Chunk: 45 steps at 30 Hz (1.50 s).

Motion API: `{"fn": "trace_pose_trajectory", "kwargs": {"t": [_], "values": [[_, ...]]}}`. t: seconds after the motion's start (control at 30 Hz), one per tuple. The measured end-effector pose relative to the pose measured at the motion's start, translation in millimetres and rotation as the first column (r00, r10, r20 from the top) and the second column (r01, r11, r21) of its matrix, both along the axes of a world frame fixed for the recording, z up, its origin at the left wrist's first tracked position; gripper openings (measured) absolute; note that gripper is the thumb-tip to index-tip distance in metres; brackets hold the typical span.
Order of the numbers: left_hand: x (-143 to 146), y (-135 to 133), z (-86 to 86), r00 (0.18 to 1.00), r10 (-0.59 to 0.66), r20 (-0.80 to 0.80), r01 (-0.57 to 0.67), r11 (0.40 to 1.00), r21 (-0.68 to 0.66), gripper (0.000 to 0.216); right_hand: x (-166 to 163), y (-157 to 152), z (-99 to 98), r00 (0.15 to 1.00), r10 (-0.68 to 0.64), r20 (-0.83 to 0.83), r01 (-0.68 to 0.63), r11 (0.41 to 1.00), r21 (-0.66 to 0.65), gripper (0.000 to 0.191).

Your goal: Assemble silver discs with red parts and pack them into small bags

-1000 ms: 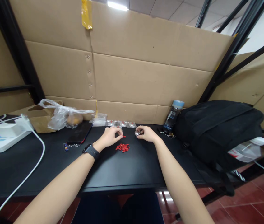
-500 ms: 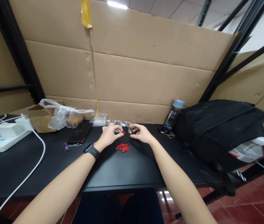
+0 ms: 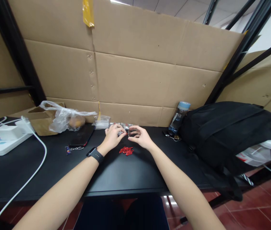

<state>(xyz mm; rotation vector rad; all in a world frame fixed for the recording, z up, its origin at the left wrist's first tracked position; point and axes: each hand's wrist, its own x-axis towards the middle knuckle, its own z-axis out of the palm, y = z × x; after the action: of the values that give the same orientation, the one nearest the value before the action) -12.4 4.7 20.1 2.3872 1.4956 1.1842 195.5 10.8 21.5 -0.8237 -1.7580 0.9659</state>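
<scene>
Silvery and tiny, a part point(image 3: 120, 133) sits pinched between the fingertips of the left hand point(image 3: 112, 135), which is closed narrowly around it. Just beside it, the right hand point(image 3: 142, 136) holds a clear round piece point(image 3: 132, 132) in a similar pinch. The two things nearly touch above the far middle of the black surface point(image 3: 130, 172).

A heap of red pins point(image 3: 126, 150) lies on the surface just nearer than the hands, apart from both. Behind the hands, along the far edge against the cardboard wall point(image 3: 149, 80), are a row of clear pieces point(image 3: 125, 125) and a small clear packet point(image 3: 101, 122). Judging by the full heap and the short row, the joining of parts seems early, with most red pins unused.

Towards the left edge lie a phone point(image 3: 81, 137), a plastic bag point(image 3: 63, 119) and a white power strip point(image 3: 6, 139). Towards the right edge stand a bottle point(image 3: 178, 118) and a black backpack point(image 3: 223, 134).

Whether the two held parts are joined is too small to tell. The hands half hide the row, and both elbows are cut off below.
</scene>
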Motion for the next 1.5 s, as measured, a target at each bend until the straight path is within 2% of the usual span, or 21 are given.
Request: {"fn": "trace_pose_trajectory", "kwargs": {"t": [0.43, 1.0, 1.13, 1.27, 1.4, 1.5], "values": [[5.5, -1.5, -2.8, 0.997, -0.061, 0.051, 0.060, 0.998, 0.027, 0.013, -8.8, -8.0, 2.6, 0.998, 0.028, -0.065, -0.028, 1.000, 0.003, 0.053], [7.6, -3.4, -4.6, 0.999, -0.037, 0.021, 0.035, 0.996, 0.088, 0.013, -8.7, -8.0, 1.5, 0.993, 0.051, -0.103, -0.056, 0.998, -0.043, 0.055], [7.4, -2.8, -4.5, 1.000, -0.003, 0.005, 0.002, 0.995, 0.103, 0.011, -3.0, -1.5, -1.1, 0.999, 0.041, 0.002, -0.041, 0.998, -0.040, 0.046], [6.8, -3.7, -2.8, 1.000, 0.013, 0.017, -0.015, 0.993, 0.120, 0.010, 4.0, 1.7, -1.9, 0.985, 0.010, 0.175, -0.019, 0.999, 0.050, 0.039], [6.0, -5.7, -0.1, 0.999, 0.007, 0.031, -0.011, 0.992, 0.127, 0.011, 7.2, 0.5, 1.4, 0.972, 0.063, 0.225, -0.086, 0.992, 0.096, 0.032], [5.7, -6.2, 1.2, 1.000, 0.004, 0.031, -0.008, 0.992, 0.123, 0.012, 6.9, 0.4, 4.0, 0.970, 0.050, 0.240, -0.084, 0.987, 0.134, 0.017]]}}
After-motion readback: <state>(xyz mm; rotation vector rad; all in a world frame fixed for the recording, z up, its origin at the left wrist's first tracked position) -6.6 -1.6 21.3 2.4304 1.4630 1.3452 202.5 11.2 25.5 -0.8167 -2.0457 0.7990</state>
